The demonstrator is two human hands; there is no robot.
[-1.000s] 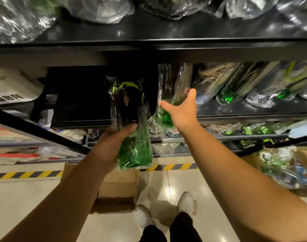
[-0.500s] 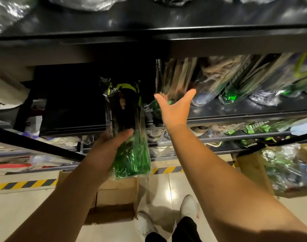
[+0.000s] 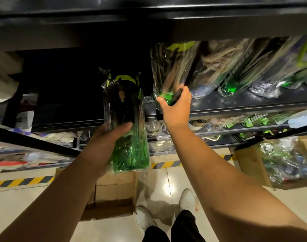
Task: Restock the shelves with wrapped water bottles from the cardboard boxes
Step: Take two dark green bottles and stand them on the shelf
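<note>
My left hand [image 3: 108, 141] grips a green water bottle in clear plastic wrap [image 3: 127, 123], held upright in front of the dark empty left part of the black shelf [image 3: 236, 107]. My right hand [image 3: 175, 106] holds the base of another wrapped green bottle [image 3: 170, 70] that leans on the shelf at the left end of a row of wrapped bottles [image 3: 245, 70]. An open cardboard box [image 3: 114, 193] lies on the floor below my left arm.
A second cardboard box [image 3: 250, 165] full of wrapped bottles stands on the floor at the right. Lower shelves [image 3: 219, 135] hold more wrapped items. Yellow-black tape [image 3: 21, 182] runs along the floor. The upper shelf edge [image 3: 149, 18] overhangs. My white shoes [image 3: 187, 198] are below.
My right hand has reached forward from open in the air and closed round the base of the leftmost bottle on the shelf. My left hand keeps holding its bottle in about the same spot.
</note>
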